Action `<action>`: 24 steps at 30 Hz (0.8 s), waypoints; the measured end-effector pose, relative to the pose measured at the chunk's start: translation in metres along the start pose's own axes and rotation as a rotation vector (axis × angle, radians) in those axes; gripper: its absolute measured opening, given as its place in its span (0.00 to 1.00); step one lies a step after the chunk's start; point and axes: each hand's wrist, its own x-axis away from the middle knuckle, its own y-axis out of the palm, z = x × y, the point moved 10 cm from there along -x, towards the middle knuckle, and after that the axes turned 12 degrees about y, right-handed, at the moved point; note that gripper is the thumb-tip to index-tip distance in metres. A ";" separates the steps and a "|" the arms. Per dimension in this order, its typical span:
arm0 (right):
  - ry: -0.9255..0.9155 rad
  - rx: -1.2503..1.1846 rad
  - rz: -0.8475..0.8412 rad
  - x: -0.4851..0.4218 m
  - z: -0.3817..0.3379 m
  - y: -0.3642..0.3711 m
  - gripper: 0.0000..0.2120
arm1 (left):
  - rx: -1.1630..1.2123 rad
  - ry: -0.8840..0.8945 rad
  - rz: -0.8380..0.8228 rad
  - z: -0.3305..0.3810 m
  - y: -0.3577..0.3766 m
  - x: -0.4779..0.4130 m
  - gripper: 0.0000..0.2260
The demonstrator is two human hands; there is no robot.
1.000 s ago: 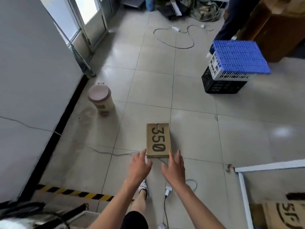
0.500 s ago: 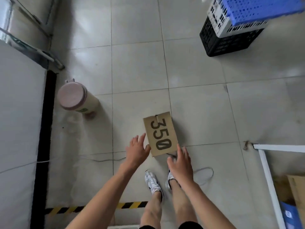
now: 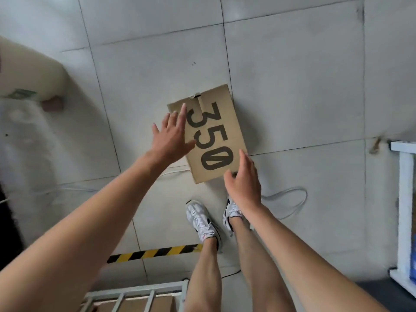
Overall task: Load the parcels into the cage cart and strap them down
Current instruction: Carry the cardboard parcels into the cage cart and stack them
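A flat brown cardboard parcel (image 3: 211, 134) printed with "350" lies on the tiled floor in front of my feet. My left hand (image 3: 172, 137) reaches over its left long edge, fingers straight and spread, over the box's left side. My right hand (image 3: 243, 183) is at the parcel's near right corner, fingers loosely extended, thumb close to the near edge. Neither hand grips the box. A white cage cart frame (image 3: 135, 293) with cardboard inside shows at the bottom edge.
A beige bin (image 3: 31, 73) stands at the left. A white cable (image 3: 290, 199) loops on the floor right of my shoes. Yellow-black hazard tape (image 3: 155, 253) crosses the floor behind my feet. A white metal frame (image 3: 405, 199) stands at the right edge.
I have leaned closer over the parcel. My left hand moved forward over the box's left edge, and my right hand came up to its near right corner.
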 end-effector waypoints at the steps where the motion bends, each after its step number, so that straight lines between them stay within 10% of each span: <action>1: 0.012 0.003 -0.003 -0.013 0.008 0.018 0.33 | -0.022 0.016 -0.014 -0.009 0.011 -0.021 0.48; 15: 0.280 -0.279 -0.177 -0.113 0.056 0.169 0.43 | -0.221 0.097 -0.270 -0.085 0.120 -0.170 0.54; 24: -0.046 -0.077 -0.097 -0.174 0.000 0.124 0.40 | 0.138 -0.443 -0.301 -0.202 0.160 -0.066 0.54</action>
